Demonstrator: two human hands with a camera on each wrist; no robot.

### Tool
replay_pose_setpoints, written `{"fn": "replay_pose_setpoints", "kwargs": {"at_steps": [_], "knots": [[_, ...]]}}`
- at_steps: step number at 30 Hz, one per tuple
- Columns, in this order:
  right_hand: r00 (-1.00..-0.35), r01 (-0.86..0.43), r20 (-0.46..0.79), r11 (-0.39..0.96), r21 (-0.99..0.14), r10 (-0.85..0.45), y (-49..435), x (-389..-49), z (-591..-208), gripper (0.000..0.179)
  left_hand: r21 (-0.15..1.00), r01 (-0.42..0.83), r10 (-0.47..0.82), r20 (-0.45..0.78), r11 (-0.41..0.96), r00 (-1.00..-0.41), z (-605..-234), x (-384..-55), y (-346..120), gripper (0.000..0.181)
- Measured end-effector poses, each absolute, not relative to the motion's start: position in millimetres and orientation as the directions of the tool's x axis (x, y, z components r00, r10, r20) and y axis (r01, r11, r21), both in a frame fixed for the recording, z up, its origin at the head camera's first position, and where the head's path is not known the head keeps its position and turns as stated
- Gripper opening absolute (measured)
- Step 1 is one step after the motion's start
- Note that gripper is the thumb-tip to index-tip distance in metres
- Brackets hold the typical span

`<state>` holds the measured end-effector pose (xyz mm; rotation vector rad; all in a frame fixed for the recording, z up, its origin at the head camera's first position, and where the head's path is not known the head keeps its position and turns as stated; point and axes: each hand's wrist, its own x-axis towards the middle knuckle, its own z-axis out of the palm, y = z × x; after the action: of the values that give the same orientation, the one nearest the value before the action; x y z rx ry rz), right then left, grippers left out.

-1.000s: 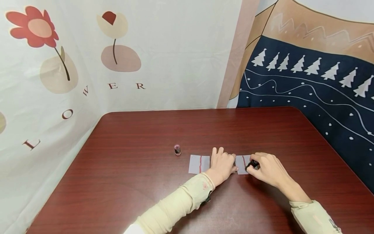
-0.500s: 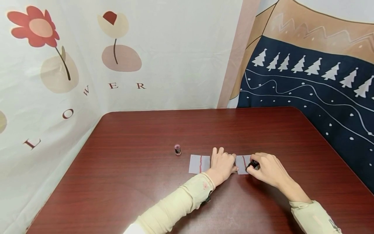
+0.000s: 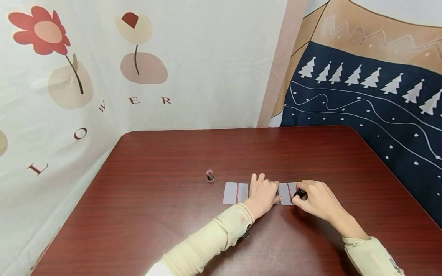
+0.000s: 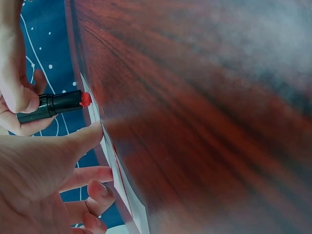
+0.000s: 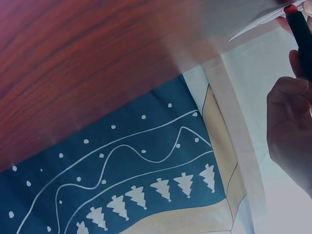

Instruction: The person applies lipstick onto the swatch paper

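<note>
My right hand [image 3: 317,199] pinches a black lipstick [image 4: 61,102] between thumb and fingers. Its red tip [image 4: 86,99] points down, right at the surface of the right-hand sheet of white paper [image 3: 284,193]. A red line runs down that sheet, just left of the lipstick. My left hand [image 3: 263,193] rests with fingers spread beside it, its thumb [image 4: 90,136] against the paper in the left wrist view. A second white paper [image 3: 230,193], also crossed by a wavy red line, shows left of this hand. The hand covers what lies between the two papers.
Farther left on the dark red wooden table [image 3: 155,172] stands a small black cylinder [image 3: 210,176] with a pinkish top. A white flower-print cloth [image 3: 207,69] hangs behind the table, and a navy cloth with white trees [image 3: 362,103] hangs at the right.
The lipstick and right hand hold nearly the same place, with at most a tiny shift. My left hand stays still on the table.
</note>
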<state>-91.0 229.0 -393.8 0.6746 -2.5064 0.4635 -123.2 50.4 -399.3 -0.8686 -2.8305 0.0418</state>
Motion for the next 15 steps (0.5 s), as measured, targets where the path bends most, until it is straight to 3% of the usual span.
{"fn": "replay_pose_setpoints", "kwargs": {"at_steps": [15], "knots": [[-0.762,-0.533,0.532,0.824,-0.19,-0.37,228.8,-90.0,-393.7,0.017,-0.089,0.552,0.559,0.172,0.829,-0.811,-400.0,-122.3,50.4,0.03]]}}
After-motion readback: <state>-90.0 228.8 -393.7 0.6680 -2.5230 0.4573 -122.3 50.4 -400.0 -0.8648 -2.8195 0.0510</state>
